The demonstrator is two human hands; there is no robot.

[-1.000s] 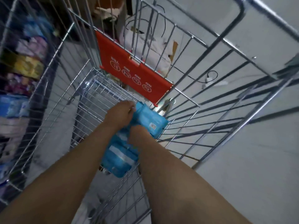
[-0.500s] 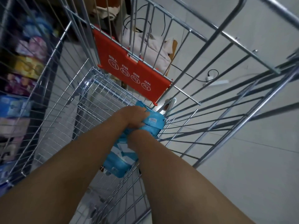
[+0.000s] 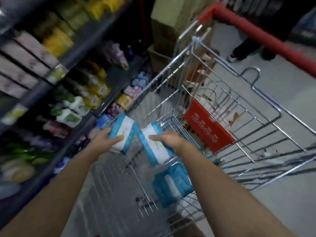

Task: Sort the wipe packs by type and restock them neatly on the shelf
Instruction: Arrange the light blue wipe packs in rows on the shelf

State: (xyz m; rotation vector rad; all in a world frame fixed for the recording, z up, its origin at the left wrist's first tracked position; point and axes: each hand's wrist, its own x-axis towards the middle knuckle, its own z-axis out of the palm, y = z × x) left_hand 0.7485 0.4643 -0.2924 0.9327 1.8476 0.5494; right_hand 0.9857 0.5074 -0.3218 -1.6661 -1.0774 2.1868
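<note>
Grips one blue-and-white wipe pack [image 3: 124, 132] in the left hand [image 3: 104, 139], with thumb across its face and the other fingers hidden behind. Grips a second pack [image 3: 154, 147] of the same look in the right hand [image 3: 169, 140], again with thumb on top; cannot tell how the fingers beneath lie. Holds both above the left side of the trolley [image 3: 171, 79], just beside each other, and short of the shelf [image 3: 82, 50] to the left. Leaves a third pack [image 3: 172, 183], also blue, lying on the trolley floor beside the right forearm. Appears early in the job: two packs lifted and seemingly matched by type, none placed. Requires carrying the pair to the lower tiers, finding the matching blue row, setting them square, then fetching the third. Cannot confirm any further stock in the trolley, given heavy blur
</note>
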